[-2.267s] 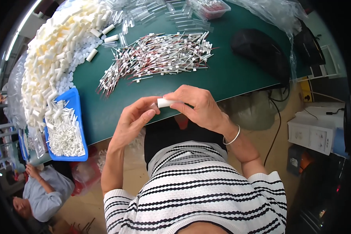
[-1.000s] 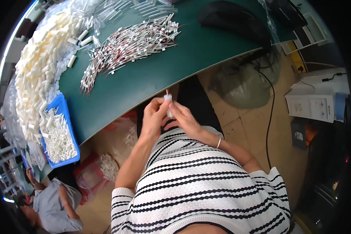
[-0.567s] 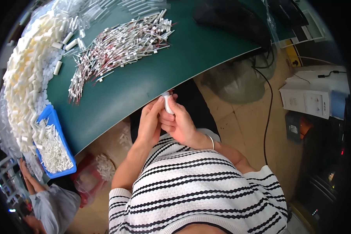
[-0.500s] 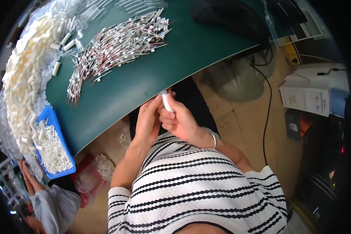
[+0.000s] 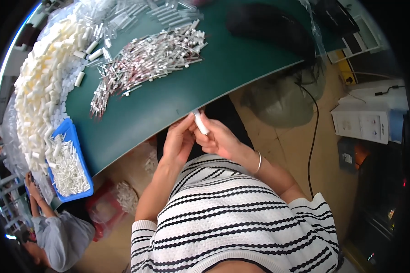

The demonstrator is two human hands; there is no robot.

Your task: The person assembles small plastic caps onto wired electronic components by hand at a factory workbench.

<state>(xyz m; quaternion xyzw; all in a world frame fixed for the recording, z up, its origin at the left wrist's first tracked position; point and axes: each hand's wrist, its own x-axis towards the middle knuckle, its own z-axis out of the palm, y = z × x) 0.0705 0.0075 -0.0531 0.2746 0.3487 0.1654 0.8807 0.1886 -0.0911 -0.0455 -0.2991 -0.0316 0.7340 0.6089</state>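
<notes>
Just below the green table's near edge, my two hands meet over my lap. My right hand (image 5: 219, 140) is closed around a short, smooth white tube (image 5: 200, 123), which is tilted with its upper end toward the table. Pressed together against the upper left of that tube are the fingers of my left hand (image 5: 177, 140); whatever sits between them is hidden. On the table (image 5: 136, 123) beyond lies a heap of thin wired sticks with small white ends (image 5: 155, 57), some with red leads.
A blue tray (image 5: 79, 154) of small white tubes stands at the table's left end. Behind it curves a long pile of cream cylinders (image 5: 36, 91). Clear tubes (image 5: 173, 16) and a black bag (image 5: 269, 27) lie farther back. Another person (image 5: 61, 241) sits at lower left.
The whole scene has shifted slightly rightward as the view moved. My hands remain together on the white tube, with the right fingers slightly loosened and more of the tube's lower end showing.
</notes>
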